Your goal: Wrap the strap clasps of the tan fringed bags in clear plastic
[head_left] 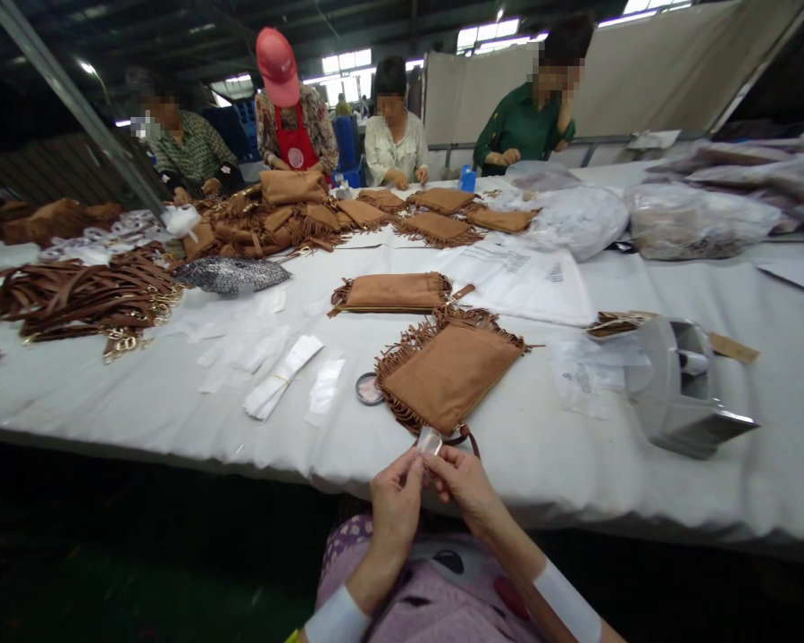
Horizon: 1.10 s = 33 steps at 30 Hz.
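Both hands meet at the table's front edge, at the lower tip of a brown fringed bag (450, 375). My left hand (397, 500) pinches a small clear plastic piece (430, 441) from the left. From the right, my right hand (461, 482) has its fingers closed on the same piece. A dark brown strap (467, 436) curves from the bag just above my right hand. Behind this bag lies a second brown fringed bag (397, 292). A small round ring-shaped item (369, 388) touches the fringe on the left.
White strips (283, 377) in a band lie left of the bag. A grey tape dispenser (687, 388) stands right. Brown straps (87, 290) are heaped at the left, and plastic-wrapped goods (700, 219) at the back right. Several people stand behind piled bags (274, 219).
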Each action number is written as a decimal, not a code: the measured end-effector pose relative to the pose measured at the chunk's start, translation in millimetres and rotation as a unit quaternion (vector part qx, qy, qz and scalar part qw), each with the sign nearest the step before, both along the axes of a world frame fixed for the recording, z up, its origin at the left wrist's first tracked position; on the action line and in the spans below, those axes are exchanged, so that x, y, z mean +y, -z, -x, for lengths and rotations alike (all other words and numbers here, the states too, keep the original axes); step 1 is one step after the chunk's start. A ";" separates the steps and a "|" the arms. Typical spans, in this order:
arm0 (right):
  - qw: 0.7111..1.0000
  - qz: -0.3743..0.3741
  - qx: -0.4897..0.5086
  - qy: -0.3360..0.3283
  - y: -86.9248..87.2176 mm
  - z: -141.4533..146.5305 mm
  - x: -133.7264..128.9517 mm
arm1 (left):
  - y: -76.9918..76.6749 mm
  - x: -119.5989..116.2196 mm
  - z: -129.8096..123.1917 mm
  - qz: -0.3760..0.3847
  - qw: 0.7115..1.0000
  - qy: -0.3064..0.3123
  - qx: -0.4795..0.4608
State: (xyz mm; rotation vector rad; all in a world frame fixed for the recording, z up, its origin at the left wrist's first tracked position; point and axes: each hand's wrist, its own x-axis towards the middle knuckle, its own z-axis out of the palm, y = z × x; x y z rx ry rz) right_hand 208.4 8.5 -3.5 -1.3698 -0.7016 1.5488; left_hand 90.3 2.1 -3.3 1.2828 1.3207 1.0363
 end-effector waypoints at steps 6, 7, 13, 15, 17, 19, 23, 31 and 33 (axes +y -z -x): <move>1.000 0.004 0.010 0.020 7.3 2.0 0.9 | 8.0 -5.7 5.3 -0.128 0.964 0.072 0.223; 1.000 0.004 0.004 0.024 7.6 2.2 1.3 | 9.3 -6.0 6.6 -0.140 0.950 0.085 0.267; 0.999 0.014 -0.038 0.023 1.9 4.2 6.7 | 2.9 -3.1 7.6 -0.132 0.891 0.123 0.418; 0.997 0.008 -0.077 -0.003 -0.8 4.3 8.4 | -2.2 -3.0 6.3 -0.117 0.886 0.133 0.428; 0.994 0.000 -0.108 -0.015 -3.3 3.4 9.7 | -6.1 -4.9 6.2 -0.115 0.905 0.143 0.384; 0.994 -0.001 -0.106 -0.010 -5.5 1.4 10.9 | -7.6 -8.8 9.0 -0.106 0.944 0.138 0.282; 0.997 -0.007 -0.083 -0.004 -9.0 -3.4 13.7 | -4.0 -17.5 25.4 0.054 0.990 0.119 0.058; 0.994 -0.044 -0.102 0.009 -7.3 -3.5 14.7 | -5.9 1.0 25.4 0.209 0.956 0.155 -0.133; 0.992 -0.046 -0.117 0.010 -6.6 -4.5 13.3 | -5.9 7.2 14.4 0.201 0.960 0.148 -0.129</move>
